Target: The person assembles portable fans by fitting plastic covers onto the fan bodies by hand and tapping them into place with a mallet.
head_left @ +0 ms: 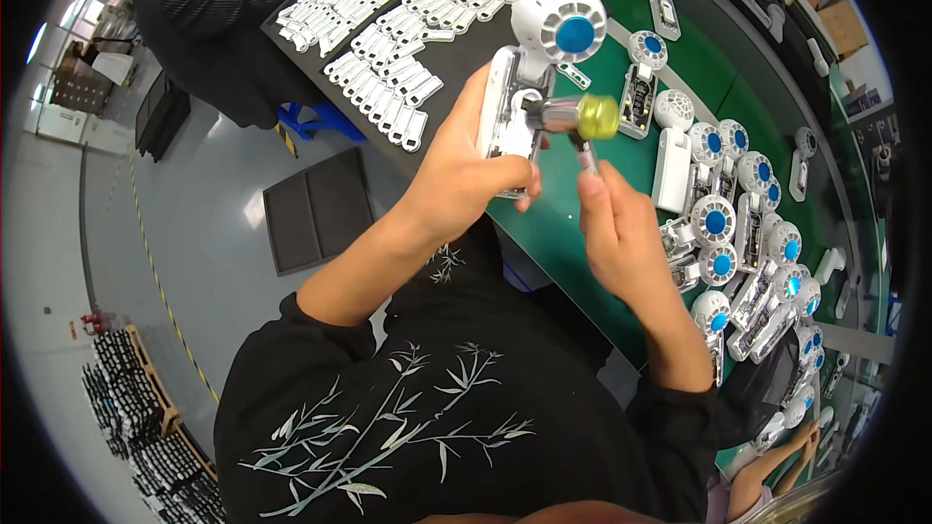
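A white handheld fan [544, 49] is gripped by the left hand [466, 170], a screwdriver [581, 121] by the right hand [616, 228]; more fans [723, 223] (unfinished) are laid right of it.

Fan body [544, 29]: showing smooth white plastic, its round hub glossy blue.
Screwdriver [573, 116]: gleaming with a shiny metal collar and translucent yellow plastic handle.
Bench top [582, 223]: looking matt green.
Sleeves [388, 398]: appearing as soft black cloth.
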{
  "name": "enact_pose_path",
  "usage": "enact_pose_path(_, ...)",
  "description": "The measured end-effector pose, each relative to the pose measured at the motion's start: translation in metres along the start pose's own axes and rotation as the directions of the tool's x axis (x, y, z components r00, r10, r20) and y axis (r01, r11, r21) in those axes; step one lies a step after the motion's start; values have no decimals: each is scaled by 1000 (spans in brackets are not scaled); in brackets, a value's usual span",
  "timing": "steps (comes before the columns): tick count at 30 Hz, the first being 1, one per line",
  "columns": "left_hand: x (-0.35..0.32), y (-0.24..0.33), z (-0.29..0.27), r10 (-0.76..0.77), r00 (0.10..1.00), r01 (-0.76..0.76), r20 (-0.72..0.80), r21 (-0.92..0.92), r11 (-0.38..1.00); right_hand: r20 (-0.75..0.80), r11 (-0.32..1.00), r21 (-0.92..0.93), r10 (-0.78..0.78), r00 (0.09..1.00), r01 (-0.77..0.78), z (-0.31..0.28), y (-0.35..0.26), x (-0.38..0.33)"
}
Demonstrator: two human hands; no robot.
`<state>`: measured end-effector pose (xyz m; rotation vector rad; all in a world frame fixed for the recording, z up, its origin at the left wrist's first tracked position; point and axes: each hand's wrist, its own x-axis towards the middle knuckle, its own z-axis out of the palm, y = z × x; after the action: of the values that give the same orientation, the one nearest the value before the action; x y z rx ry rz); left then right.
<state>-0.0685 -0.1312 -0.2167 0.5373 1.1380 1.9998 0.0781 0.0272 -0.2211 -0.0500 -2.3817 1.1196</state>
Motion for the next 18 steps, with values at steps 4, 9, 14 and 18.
enact_pose_path(4, 7, 2, -6, 18, 999, -17, -36, 43, 999, 7, 942, 306, 145, 989, -140, 11, -2, 7)
enact_pose_path(9, 0, -3, -3, 50, 999, -50, 2, 65, 997, 18, 935, 326, 142, 990, -140, 19, -14, 4)
enact_pose_path(14, -3, 5, 2, 51, 998, -49, -38, 67, 997, -167, 611, 717, -317, 933, 336, 11, 21, -7)
enact_pose_path(18, 1, 3, 4, 105, 994, -103, -15, 78, 992, 223, 930, 208, 257, 940, -303, 16, -15, 13)
